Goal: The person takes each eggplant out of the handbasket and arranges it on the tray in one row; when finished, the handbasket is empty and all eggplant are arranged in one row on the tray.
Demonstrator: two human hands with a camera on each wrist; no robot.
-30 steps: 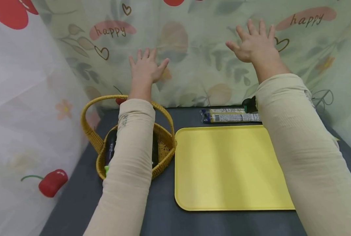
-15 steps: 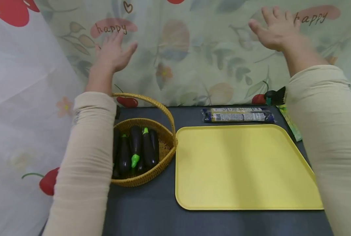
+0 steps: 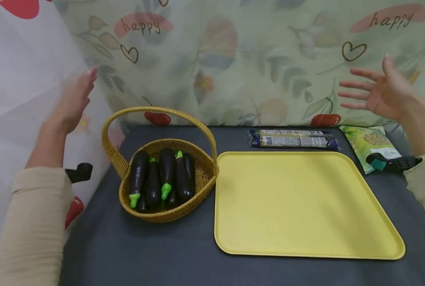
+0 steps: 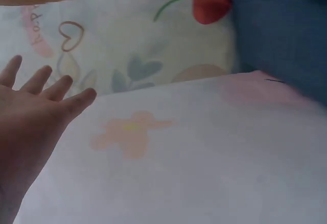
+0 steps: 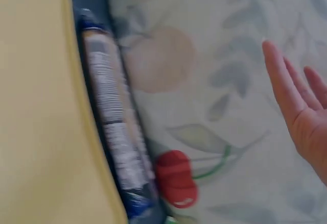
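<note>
My left hand (image 3: 73, 101) is raised at the left, beside the white curtain, fingers straight and holding nothing. In the left wrist view its fingers are spread apart. Across from it, my right hand (image 3: 385, 91) hangs in the air above the far right of the table, thumb up, fingers extended, palm turned inward and bare. Nearest the left hand stands a wicker basket (image 3: 169, 216) with a tall arched handle. Several dark eggplants (image 3: 138, 174) with green stems lie inside it. A yellow tray (image 3: 305, 202) lies flat to the right of the basket.
Long printed packets (image 3: 294, 141) in dark blue wrapping lie behind the tray, along the back curtain (image 3: 252, 79). A green and yellow bag (image 3: 368, 143) lies at the back right, partly behind the right wrist strap (image 3: 395, 163). The table (image 3: 144, 254) is covered in dark grey.
Both hands have moved apart and lower, the left one out to the left, the right one to the right. The palms have turned inward. Basket, tray and packets stay put.
</note>
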